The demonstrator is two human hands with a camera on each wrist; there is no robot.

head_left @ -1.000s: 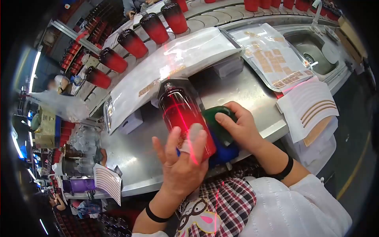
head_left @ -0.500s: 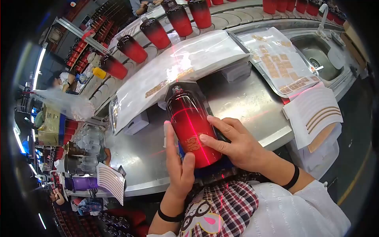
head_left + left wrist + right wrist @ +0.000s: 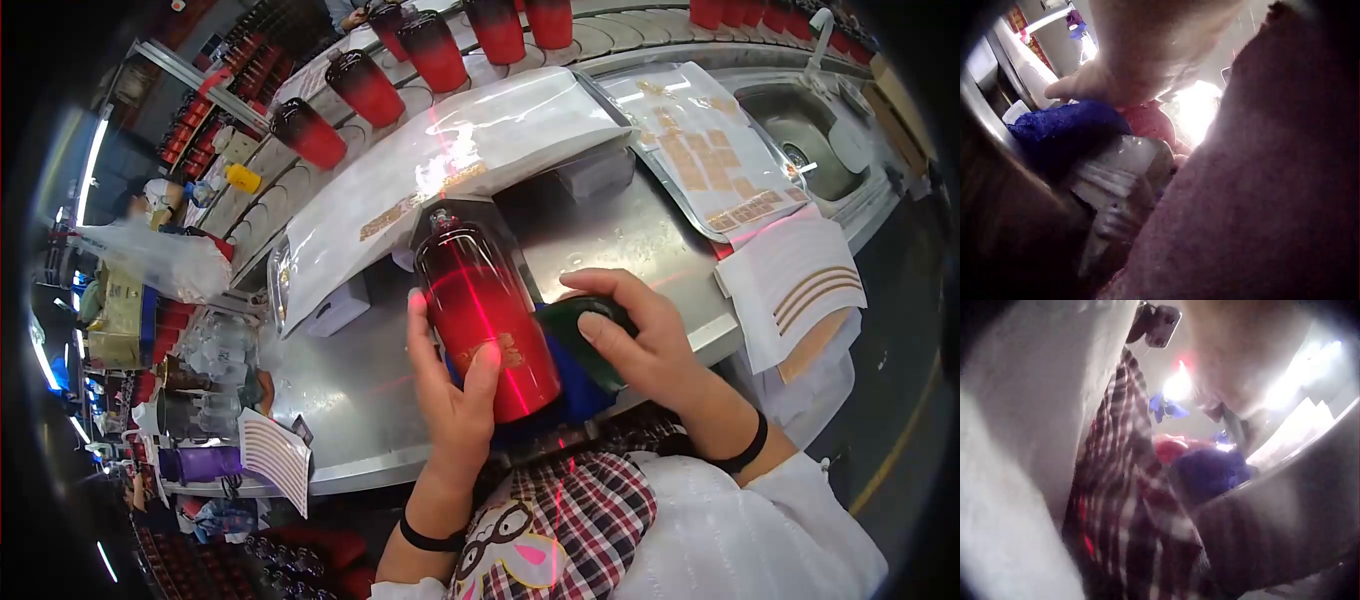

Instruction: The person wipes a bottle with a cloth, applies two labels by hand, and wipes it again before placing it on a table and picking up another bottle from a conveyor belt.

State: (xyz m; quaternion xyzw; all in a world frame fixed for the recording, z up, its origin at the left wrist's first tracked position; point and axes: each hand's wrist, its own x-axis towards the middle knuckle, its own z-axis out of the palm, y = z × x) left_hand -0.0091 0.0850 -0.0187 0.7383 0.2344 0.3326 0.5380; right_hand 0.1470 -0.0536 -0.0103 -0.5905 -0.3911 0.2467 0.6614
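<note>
A glass bottle (image 3: 468, 285), black at the neck fading to red, lies tilted on a stand with its neck pointing away. My left hand (image 3: 452, 400) grips its left side, the thumb pressing on a gold decal (image 3: 505, 352) on the front. The fingers run along the bottle's flank, partly hidden. To the right, my right hand (image 3: 655, 345) holds a dark green, rounded flat tool (image 3: 600, 318), thumb on top and index finger extended over it. Blue padding (image 3: 580, 375) shows under the bottle and tool; the padding (image 3: 1213, 472) also appears in the right wrist view.
Behind the bottle, a white-covered tray (image 3: 350, 190) carries gold decals. Another tray (image 3: 700, 160) of decals stands right, beside a sink (image 3: 795, 130). Striped decal sheets (image 3: 790, 275) hang at the right edge. Several red-black bottles (image 3: 365, 88) stand on a conveyor.
The right hand was on the bottle's front half a second ago; it has moved right to the green tool. The left hand went from fingers over the decal to gripping the left side, thumb on decal.
</note>
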